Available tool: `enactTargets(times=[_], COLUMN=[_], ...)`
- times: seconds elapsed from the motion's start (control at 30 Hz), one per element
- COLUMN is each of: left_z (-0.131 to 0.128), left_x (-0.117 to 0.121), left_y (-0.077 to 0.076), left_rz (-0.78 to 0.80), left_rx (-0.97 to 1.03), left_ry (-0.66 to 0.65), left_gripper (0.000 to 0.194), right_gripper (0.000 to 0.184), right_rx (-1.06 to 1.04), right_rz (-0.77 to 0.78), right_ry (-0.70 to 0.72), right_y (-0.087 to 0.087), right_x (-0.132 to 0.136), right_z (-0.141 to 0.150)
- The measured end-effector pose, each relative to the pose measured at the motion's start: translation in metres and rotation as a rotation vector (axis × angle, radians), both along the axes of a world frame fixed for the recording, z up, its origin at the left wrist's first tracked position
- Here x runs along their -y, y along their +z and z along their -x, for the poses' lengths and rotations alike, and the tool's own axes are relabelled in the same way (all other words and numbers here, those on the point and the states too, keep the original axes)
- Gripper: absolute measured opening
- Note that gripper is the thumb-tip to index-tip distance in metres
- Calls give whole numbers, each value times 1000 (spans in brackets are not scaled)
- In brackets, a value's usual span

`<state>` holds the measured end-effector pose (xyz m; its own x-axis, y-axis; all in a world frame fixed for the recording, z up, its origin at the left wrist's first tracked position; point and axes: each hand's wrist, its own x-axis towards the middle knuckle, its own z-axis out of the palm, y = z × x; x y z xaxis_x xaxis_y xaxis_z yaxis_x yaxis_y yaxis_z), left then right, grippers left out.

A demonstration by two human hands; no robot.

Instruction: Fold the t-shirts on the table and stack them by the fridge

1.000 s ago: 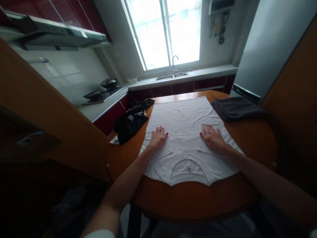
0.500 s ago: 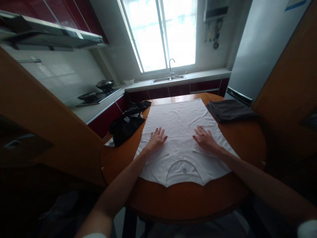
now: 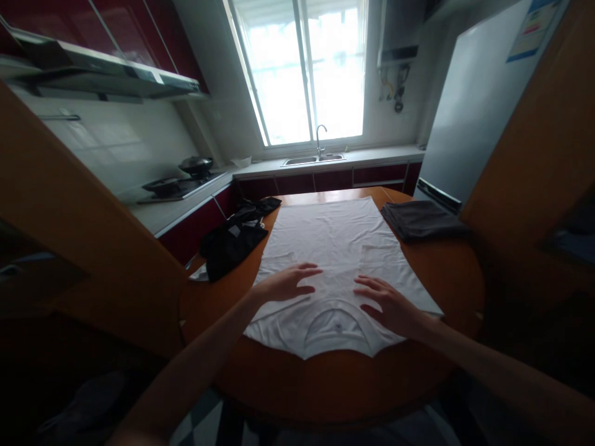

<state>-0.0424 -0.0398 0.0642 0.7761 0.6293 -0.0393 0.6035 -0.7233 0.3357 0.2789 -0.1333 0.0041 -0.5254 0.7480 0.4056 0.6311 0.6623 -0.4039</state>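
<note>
A white T-shirt lies spread on the round wooden table, its neckline toward me and its hem at the far side. My left hand is over the left part of the shirt, fingers stretched out and apart, holding nothing. Over the right part is my right hand, also with fingers spread and nothing in them. Whether either hand touches the cloth I cannot tell. Some creases run across the shirt near the collar and the sleeves.
Black clothing lies in a heap at the table's left edge. A folded dark grey cloth rests at the right. Beyond the table are a counter with a sink, a stove with a pan, and a fridge.
Both hands have come nearer to me, toward the collar, and away from lying flat on the shirt. The camera view has shifted slightly.
</note>
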Motion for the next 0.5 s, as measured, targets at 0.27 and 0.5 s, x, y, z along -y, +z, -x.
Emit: enactTargets(times=[0.27, 0.5], left_z=[23, 61], left_x=[91, 116], left_y=[16, -14], left_rz=[120, -145], left_rx=[-2, -14], left_ry=[-184, -17], left_gripper=[55, 84], right_gripper=[21, 39], right_rx=[82, 163], right_rz=[6, -111], right_ry=[44, 49], right_y=[5, -2], right_x=[43, 59], right_z=[-35, -56])
